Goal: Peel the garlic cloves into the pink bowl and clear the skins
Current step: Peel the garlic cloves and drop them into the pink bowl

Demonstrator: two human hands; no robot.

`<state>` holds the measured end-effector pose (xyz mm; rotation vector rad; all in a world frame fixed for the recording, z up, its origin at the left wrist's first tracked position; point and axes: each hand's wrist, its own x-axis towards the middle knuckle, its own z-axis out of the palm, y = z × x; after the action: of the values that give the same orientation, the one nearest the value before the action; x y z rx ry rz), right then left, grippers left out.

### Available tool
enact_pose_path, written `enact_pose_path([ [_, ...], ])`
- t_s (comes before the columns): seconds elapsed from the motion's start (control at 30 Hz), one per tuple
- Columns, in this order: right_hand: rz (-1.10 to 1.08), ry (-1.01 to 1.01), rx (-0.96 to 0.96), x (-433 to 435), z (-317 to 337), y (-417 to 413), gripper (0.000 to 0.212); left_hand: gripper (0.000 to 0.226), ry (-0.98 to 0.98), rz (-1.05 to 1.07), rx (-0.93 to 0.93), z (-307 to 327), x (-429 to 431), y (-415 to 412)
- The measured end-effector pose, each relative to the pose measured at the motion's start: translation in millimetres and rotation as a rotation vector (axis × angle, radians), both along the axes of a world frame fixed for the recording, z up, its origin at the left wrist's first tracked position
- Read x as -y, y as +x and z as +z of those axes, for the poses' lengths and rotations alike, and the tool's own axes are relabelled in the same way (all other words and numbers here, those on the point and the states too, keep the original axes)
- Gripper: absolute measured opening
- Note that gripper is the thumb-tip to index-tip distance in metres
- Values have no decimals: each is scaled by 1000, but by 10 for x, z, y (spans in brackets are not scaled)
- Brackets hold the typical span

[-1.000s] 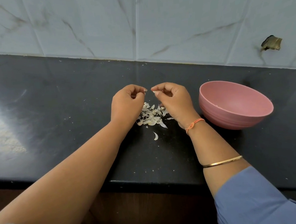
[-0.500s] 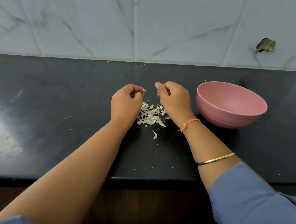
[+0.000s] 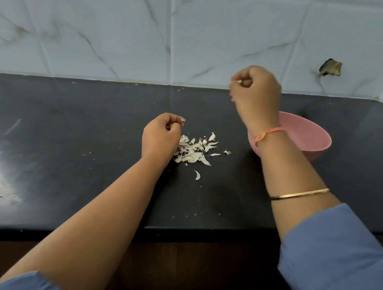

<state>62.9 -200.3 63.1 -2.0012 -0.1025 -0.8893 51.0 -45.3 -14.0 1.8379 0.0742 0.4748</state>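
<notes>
My right hand (image 3: 256, 91) is raised above the counter, over the near-left rim of the pink bowl (image 3: 315, 140). Its fingers are curled and pinch a small white garlic clove (image 3: 236, 82) that barely shows at the fingertips. My right forearm hides the bowl's left part, and I cannot see what the bowl holds. My left hand (image 3: 161, 136) stays low over the counter with curled fingers, and seems to pinch a tiny bit of skin at its tips. A heap of pale garlic skins (image 3: 194, 150) lies just right of that hand. One loose skin (image 3: 197, 175) lies nearer to me.
The black counter (image 3: 68, 138) runs wide to the left and meets a tiled wall (image 3: 128, 34) at the back. Its front edge (image 3: 194, 228) is close to me. A dark chipped spot (image 3: 329, 68) marks the wall behind the bowl.
My right hand has left the spot beside my left hand and risen up and to the right, toward the bowl. My left hand has stayed by the skins.
</notes>
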Motion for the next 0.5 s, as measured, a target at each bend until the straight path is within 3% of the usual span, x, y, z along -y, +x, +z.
enact_pose_path([
  [0.13,-147,-51,-228,404,104,109,12,29,-12,-10,-4,-2,-5,-2],
  [0.3,-93,56,-731,652,-19,129,11,30,4,-12,-10,-11,2,5],
  [0.5,-174,-20,-761,727,-143,213,13,30,-13,3,-6,-26,-8,21],
])
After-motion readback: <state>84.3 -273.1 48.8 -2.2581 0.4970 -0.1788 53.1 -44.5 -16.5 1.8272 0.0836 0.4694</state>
